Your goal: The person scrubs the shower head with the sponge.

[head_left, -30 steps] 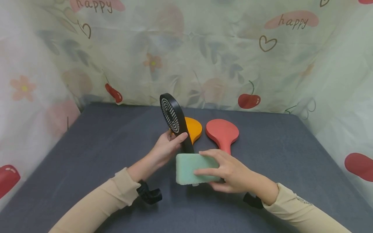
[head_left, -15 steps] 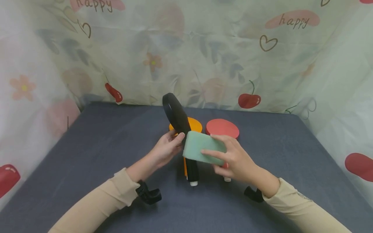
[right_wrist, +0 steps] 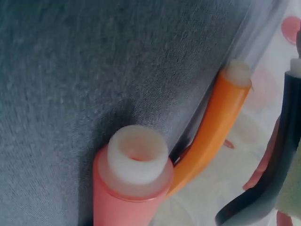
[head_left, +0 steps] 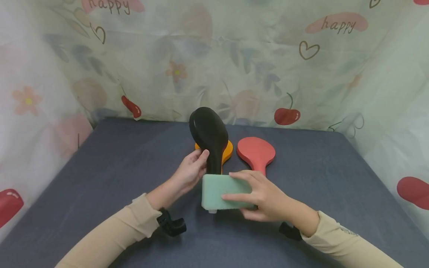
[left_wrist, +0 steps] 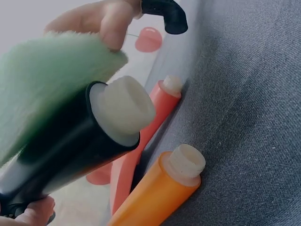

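Observation:
My left hand (head_left: 190, 172) grips a black shower head (head_left: 209, 128) by its neck, thumb along the handle. Its smooth back faces the head camera, and the nozzle face is turned away. In my right hand (head_left: 264, 195) is a pale green sponge (head_left: 212, 191), pinched with the fingers spread over its front. The sponge lies across the lower handle and hides most of it. In the left wrist view the sponge (left_wrist: 51, 70) rests along the black handle (left_wrist: 61, 141), whose white end stays uncovered. The right wrist view catches the curved black handle (right_wrist: 277, 160) at its edge.
An orange shower head (head_left: 228, 152) lies on the dark grey table (head_left: 140, 156), partly hidden behind the black one. To its right is a coral red shower head (head_left: 256, 150), its handle behind my right hand. A printed curtain (head_left: 207, 56) encloses the back and sides.
The black shower head has rotated in my left hand, from nozzles facing left to its back facing me. The sponge rose along the handle, then came down again to its lower end.

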Demonstrator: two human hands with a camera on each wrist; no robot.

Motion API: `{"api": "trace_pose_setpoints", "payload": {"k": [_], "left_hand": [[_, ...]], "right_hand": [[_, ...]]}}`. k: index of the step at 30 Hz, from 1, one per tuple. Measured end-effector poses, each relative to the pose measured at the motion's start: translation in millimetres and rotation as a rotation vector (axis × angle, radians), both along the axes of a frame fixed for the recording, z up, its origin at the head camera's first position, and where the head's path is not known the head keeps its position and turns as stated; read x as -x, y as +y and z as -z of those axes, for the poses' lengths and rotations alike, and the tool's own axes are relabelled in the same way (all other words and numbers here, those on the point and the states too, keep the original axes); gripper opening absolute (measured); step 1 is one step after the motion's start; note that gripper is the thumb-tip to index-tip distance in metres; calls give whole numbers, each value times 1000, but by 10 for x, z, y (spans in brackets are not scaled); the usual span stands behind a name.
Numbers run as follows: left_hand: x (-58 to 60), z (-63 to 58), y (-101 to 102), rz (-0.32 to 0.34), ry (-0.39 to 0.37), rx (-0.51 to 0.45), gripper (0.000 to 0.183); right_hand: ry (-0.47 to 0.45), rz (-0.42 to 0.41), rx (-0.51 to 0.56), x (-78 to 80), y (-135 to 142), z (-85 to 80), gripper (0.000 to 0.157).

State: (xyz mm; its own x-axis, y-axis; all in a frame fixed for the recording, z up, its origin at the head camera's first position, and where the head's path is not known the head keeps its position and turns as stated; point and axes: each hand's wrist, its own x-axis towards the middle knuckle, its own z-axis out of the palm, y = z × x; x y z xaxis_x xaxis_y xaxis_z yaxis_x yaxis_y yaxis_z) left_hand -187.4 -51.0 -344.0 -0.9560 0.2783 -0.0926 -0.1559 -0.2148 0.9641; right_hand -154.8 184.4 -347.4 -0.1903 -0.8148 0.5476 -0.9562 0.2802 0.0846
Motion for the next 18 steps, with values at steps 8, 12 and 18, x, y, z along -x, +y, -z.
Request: {"api": "trace_pose_setpoints", "payload": {"k": [8,12,18], "left_hand": [[17,5,-30,11,-13,-9,37],[29,-13,-55,46,-16,-81,39],[26,-64,-67,46,-46,-106,55]], "right_hand": [[-20,87,-31,15,49,-45,42],[-41,104,-20,28,69,-64,37],[-15,105,-50,8,54,-66,38]]}}
